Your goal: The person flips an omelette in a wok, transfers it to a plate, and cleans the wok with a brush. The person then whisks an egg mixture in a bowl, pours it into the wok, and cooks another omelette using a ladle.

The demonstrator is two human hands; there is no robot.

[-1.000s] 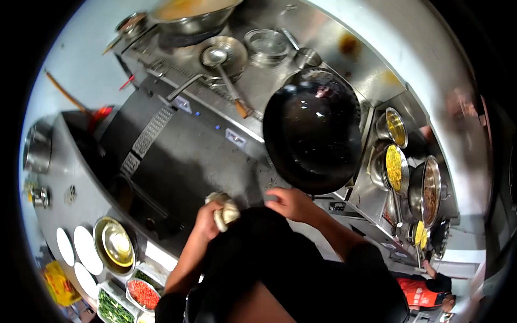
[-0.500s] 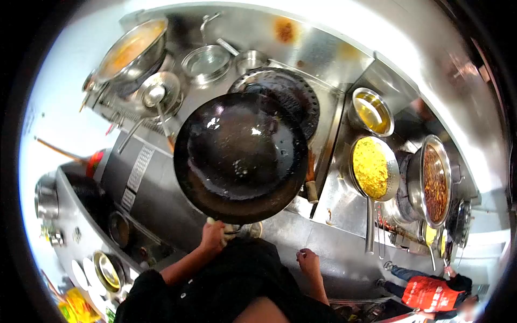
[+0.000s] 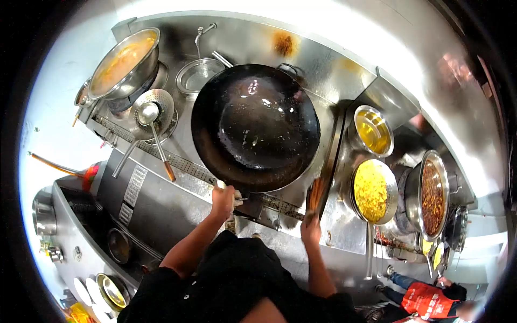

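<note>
A large black wok sits over the stove burner, its inside wet and shiny with a few small bubbles or drops. My left hand is closed round its near handle, with a pale cloth between. To the right of the wok, a bamboo wok brush points away from me along the stove edge. My right hand is closed on the brush's near end. At the left, a ladle with a wooden-tipped handle rests in a perforated strainer.
Back left stands a steel bowl of orange liquid; a water-filled pan sits under the tap. On the right are a pot of yellow oil, a strainer of yellow food and a basin of dark red chillies. A person in a red apron stands lower right.
The wok has moved forward over the burner, covering it, with my left hand still on its handle. My right hand has reached forward from beside my body and taken hold of the wok brush.
</note>
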